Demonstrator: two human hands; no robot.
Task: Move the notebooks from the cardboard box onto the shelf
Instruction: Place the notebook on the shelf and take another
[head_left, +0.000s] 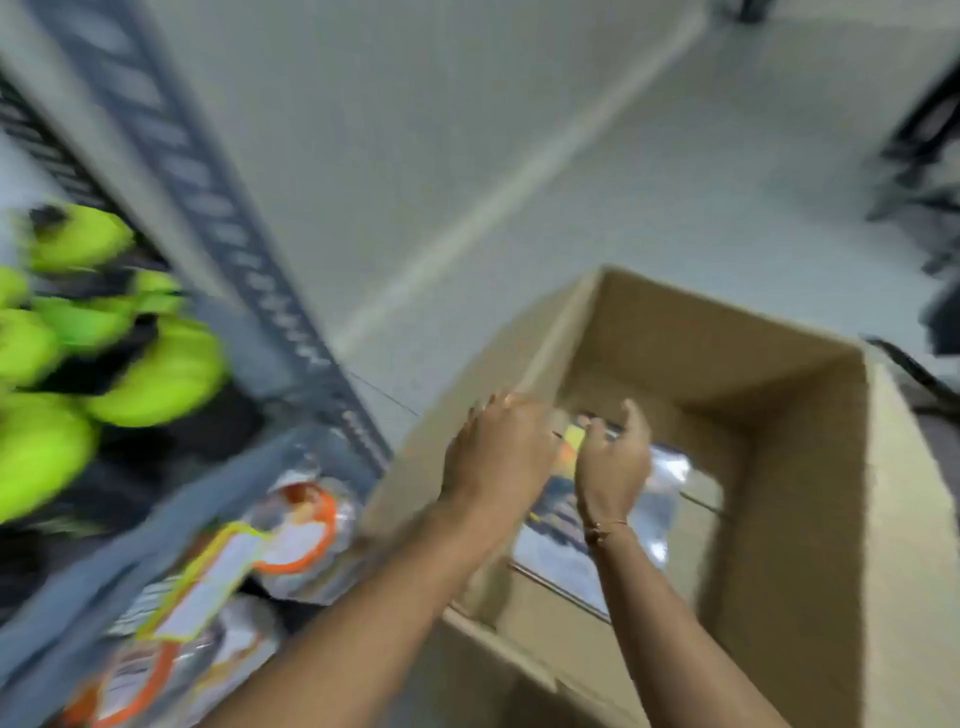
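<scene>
Notebooks (670, 486) in shiny wrap, print too blurred for us to read, lie inside the cardboard box (810, 467), beneath our left hand (501, 452) and right hand (615, 462), both loosely curled, grip unclear, beside the shelf (270, 291).

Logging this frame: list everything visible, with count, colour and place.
Open brown cardboard box: one, on the floor, right.
Shiny plastic-wrapped items: count unclear, silvery, inside the box.
Grey metal shelf: one, left.
Neon-green rounded items: several, upper shelf level.
Orange-trimmed wrapped packs: several, lower shelf level.
Pale floor: beneath everything.
Left hand: at the box's left wall, grip blurred.
Right hand: inside the box, grip blurred.
</scene>
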